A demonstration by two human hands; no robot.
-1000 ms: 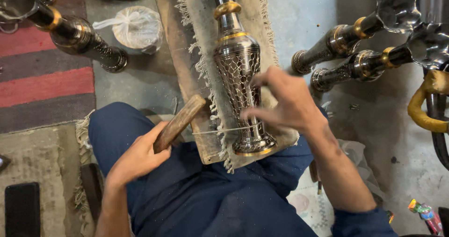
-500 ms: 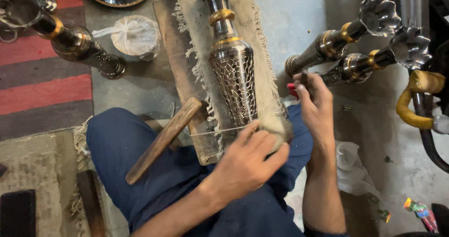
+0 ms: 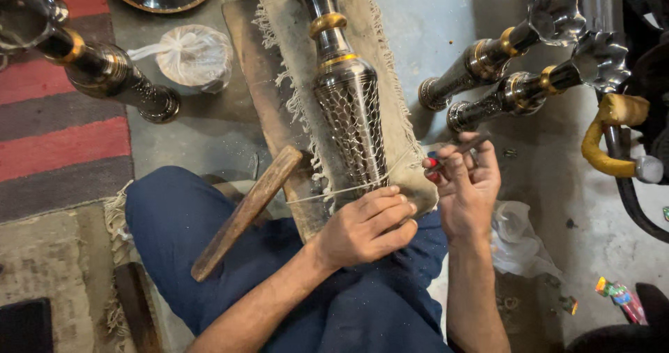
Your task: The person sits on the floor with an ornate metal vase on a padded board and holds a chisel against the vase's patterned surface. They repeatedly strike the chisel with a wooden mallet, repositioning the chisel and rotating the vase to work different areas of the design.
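An engraved metal vase [image 3: 348,116] with brass rings lies on a frayed cloth [image 3: 289,39] over a wooden board [image 3: 254,81], its base toward my lap. My left hand [image 3: 366,224] covers and grips the vase's base, fingers curled across it. A thin wire [image 3: 313,195] runs from under this hand toward a wooden hammer [image 3: 244,213], which rests loose on my blue-trousered thigh. My right hand [image 3: 463,186], just right of the base, pinches a thin dark tool with a red end [image 3: 456,149].
Two similar metal vases [image 3: 509,67] lie at the upper right and another [image 3: 97,67] at the upper left. A tied plastic bag [image 3: 191,57] sits left of the board. A red striped rug [image 3: 56,144] is at the left, and a yellow-wrapped pipe [image 3: 606,133] at the right.
My left hand let go of the wooden hammer and moved onto the vase's base. My right hand left the base, moved right and now holds the thin tool.
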